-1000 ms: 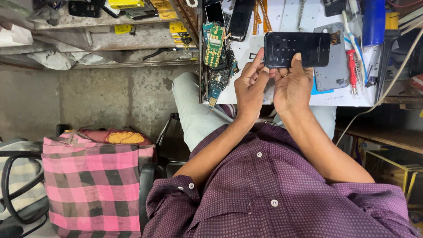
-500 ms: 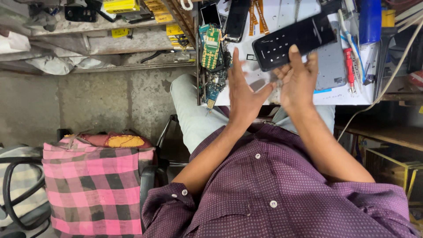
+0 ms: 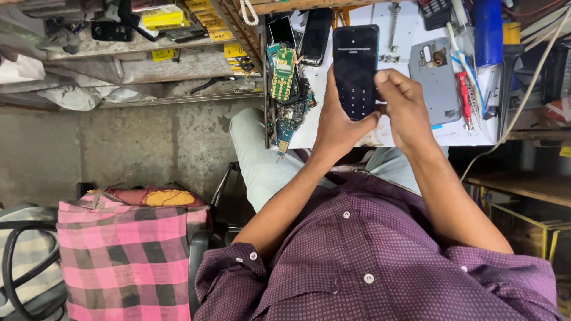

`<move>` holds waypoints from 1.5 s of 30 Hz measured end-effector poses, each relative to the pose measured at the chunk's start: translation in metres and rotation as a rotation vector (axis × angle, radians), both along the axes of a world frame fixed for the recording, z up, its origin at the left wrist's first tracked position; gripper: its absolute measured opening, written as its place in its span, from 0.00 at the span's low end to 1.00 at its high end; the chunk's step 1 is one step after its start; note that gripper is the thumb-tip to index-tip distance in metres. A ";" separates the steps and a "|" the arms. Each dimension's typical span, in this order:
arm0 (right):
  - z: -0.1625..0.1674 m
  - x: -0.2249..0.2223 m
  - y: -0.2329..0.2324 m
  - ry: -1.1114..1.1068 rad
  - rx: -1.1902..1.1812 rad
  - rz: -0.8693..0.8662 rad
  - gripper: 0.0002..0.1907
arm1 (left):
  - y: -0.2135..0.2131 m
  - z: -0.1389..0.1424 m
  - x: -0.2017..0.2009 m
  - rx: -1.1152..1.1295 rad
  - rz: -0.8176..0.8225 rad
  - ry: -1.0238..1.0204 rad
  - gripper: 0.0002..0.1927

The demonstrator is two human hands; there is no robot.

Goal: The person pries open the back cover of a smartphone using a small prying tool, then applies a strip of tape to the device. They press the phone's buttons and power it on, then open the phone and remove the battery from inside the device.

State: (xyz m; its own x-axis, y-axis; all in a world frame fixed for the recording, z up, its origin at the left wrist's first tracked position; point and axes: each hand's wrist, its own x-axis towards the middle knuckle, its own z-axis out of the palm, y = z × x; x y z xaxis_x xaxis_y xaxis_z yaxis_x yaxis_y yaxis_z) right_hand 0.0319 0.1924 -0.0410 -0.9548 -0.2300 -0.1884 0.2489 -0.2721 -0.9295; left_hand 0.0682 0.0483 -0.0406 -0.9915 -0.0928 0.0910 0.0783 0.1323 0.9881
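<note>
Clutter hemmed in both hands over the white desk [image 3: 410,134], which left little bare surface. The left hand [image 3: 336,122] and right hand [image 3: 404,107] met around an upright black phone [image 3: 355,68], blocking the desk's middle. To their left, a heap of green circuit boards [image 3: 285,89] and two dark phones [image 3: 303,35] lined the edge. To their right lay a grey phone back cover [image 3: 437,80], touching a red-handled screwdriver [image 3: 464,101], with a blue canister [image 3: 488,30] beyond. A pale cable [image 3: 523,101] crossed the right side. Open room remained only below the desk edge, above the person's lap, and over the concrete floor [image 3: 137,148] beside the pink checked bag [image 3: 122,261].
</note>
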 end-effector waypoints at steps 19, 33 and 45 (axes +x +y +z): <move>-0.017 -0.004 0.015 -0.161 -0.269 0.057 0.09 | -0.002 0.000 0.004 -0.056 -0.013 0.002 0.57; -0.016 0.026 0.032 0.088 0.122 0.229 0.29 | -0.004 -0.031 -0.008 0.581 -0.024 -0.203 0.50; -0.016 0.038 0.032 0.214 0.262 0.241 0.35 | -0.007 -0.025 -0.004 0.545 -0.091 -0.162 0.53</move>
